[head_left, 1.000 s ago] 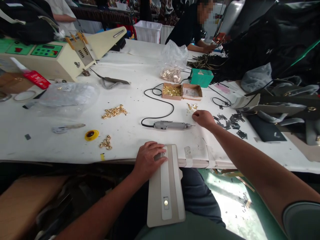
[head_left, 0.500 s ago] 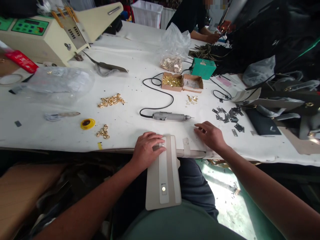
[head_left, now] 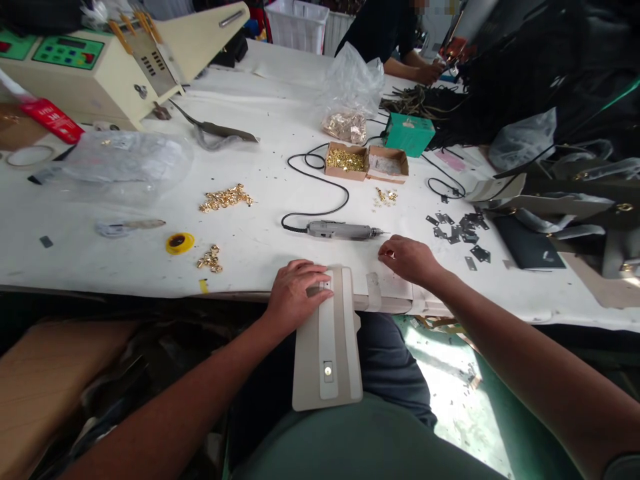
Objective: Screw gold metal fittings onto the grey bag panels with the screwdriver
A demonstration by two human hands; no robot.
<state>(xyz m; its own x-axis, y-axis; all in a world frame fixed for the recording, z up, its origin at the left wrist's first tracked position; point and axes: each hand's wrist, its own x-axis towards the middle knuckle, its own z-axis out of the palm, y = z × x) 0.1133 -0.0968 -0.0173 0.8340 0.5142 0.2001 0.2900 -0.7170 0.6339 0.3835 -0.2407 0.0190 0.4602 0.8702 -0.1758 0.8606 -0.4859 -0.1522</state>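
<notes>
Still holds the panel with the left hand; now draws the right hand nearer the screwdriver, fingertips pinched narrow, cannot tell on what.

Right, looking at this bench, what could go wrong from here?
The beige panel juts past the table edge with the left hand on its far end; it might slip if that hand lifts.

The grey power tool lies with its thin tip close to the right hand, so a careless reach could prick it.

Loose gold pieces lie outside the open box of gold parts; a brush of the arm may scatter them.
</notes>
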